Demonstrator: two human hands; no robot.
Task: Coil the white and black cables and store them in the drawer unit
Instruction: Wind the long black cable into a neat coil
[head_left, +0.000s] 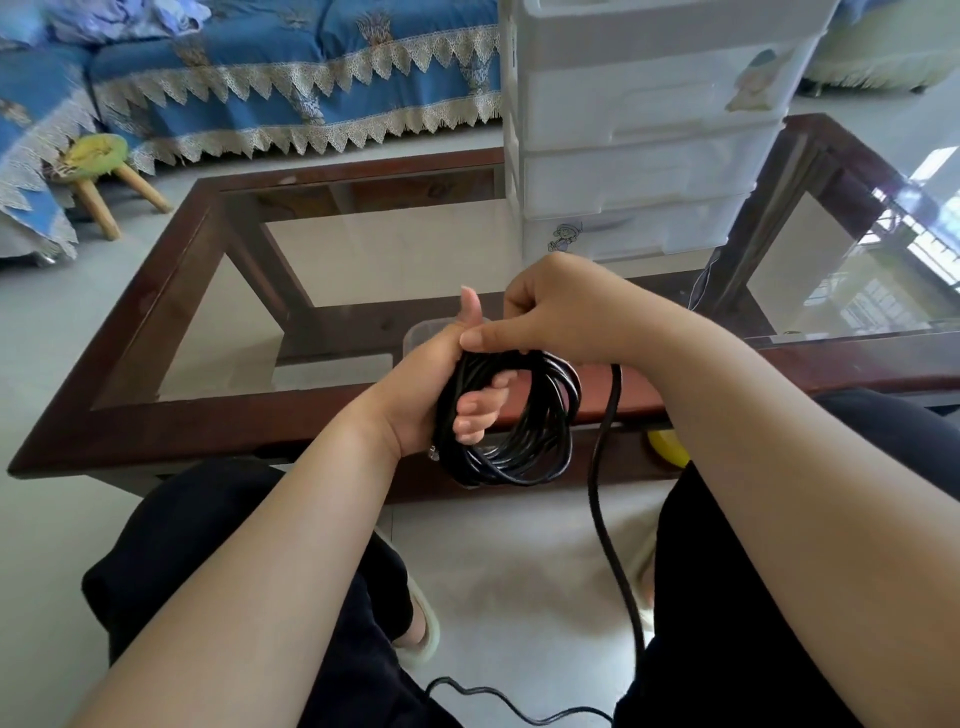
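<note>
I hold the black cable (511, 421), wound in loops, above the near rail of the glass-topped table (171, 291). My left hand (441, 387) curls through the coil, thumb raised; my right hand (566, 312) pinches its top strands. A loose tail drops toward the floor. The white drawer unit (649, 130) stands on the table beyond.

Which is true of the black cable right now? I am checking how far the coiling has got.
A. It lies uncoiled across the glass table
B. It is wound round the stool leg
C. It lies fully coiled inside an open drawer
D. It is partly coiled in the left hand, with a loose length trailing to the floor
D: the left hand grips the black cable as a bundle of loops, the right hand pinches its top, and a loose strand hangs to the floor.
</note>
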